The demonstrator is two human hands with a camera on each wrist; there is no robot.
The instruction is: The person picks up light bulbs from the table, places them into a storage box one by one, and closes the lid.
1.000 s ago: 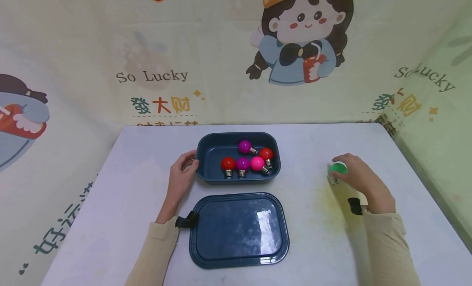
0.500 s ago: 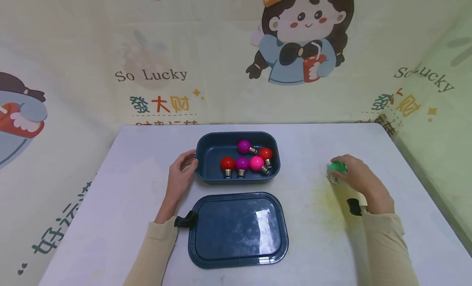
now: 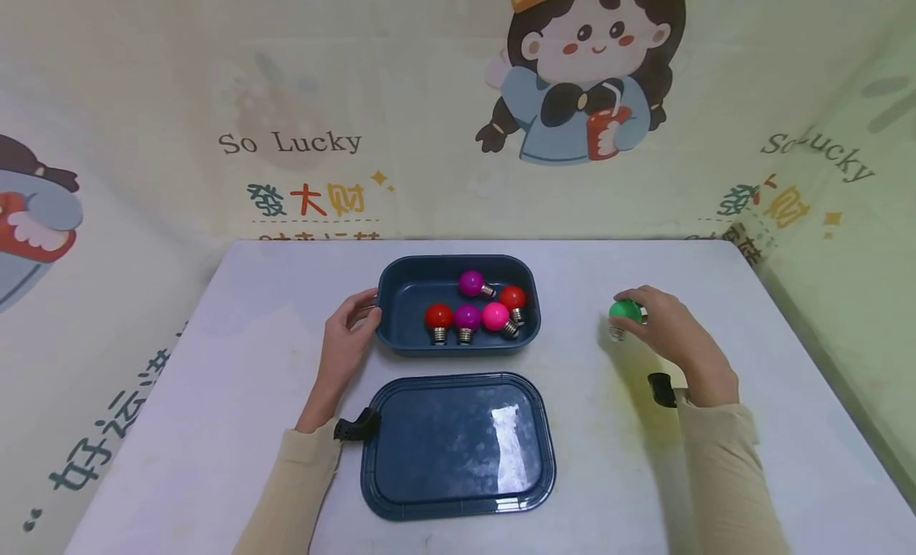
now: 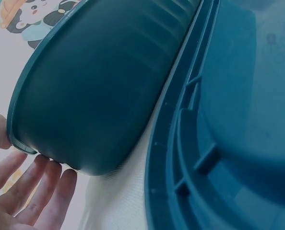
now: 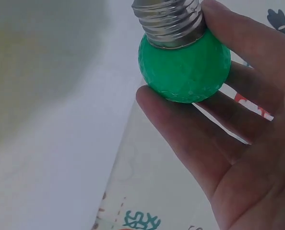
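My right hand [image 3: 669, 324] holds a green light bulb [image 3: 625, 310] by its round globe, with the metal screw base pointing down, over the right part of the table. In the right wrist view the thumb and fingers pinch the green globe [image 5: 183, 69] beside the ribbed base. At the left end of a dark blue plastic box [image 3: 411, 347], my left hand [image 3: 347, 336] grips the rim. The left wrist view has the fingertips [image 4: 65, 179] against the end wall under that rim. Inside the box lie several bulbs: red [image 3: 439, 316], purple [image 3: 467, 316] and pink [image 3: 495, 316].
A dark blue lid [image 3: 458, 452] lies flat in front of the box, with my left wrist strap [image 3: 356, 425] by its upper left corner. The white table [image 3: 587, 475] meets a printed cloth [image 3: 429, 181] at the back and sides.
My right hand has lifted the green bulb and moved it left, toward the box. My left hand keeps its place at the box's end. The head view has shifted slightly.
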